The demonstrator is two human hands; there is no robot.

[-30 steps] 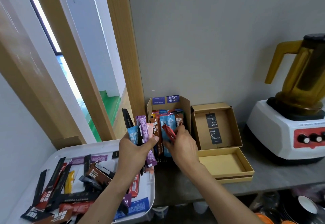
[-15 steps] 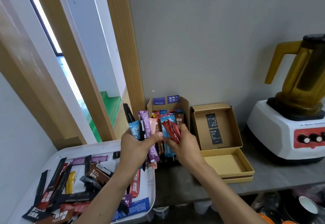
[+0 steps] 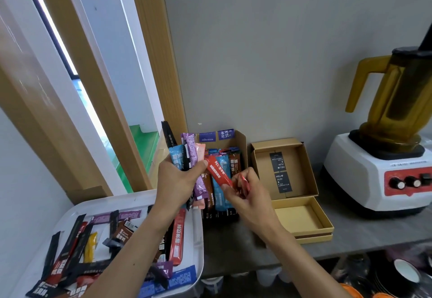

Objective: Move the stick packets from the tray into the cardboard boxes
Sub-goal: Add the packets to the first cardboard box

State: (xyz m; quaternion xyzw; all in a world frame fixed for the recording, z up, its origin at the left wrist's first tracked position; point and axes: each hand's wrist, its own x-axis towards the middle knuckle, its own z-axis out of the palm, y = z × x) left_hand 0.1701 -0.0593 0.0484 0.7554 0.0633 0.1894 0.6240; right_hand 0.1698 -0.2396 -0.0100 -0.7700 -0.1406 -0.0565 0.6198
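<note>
Stick packets [image 3: 178, 237] lie strewn in the white tray [image 3: 77, 211], below and left of the fingers.
The left hand [image 3: 177, 181] grips an upright fan of packets [image 3: 194, 157], fingers curled round it. Just right of them, a red packet [image 3: 218, 174] slants between both hands, its lower end pinched by the right hand [image 3: 250, 202]. Behind these fingers stands the filled cardboard box [image 3: 243, 143]; further right is the open empty box [image 3: 301, 174] on the worktop [image 3: 362, 232].
</note>
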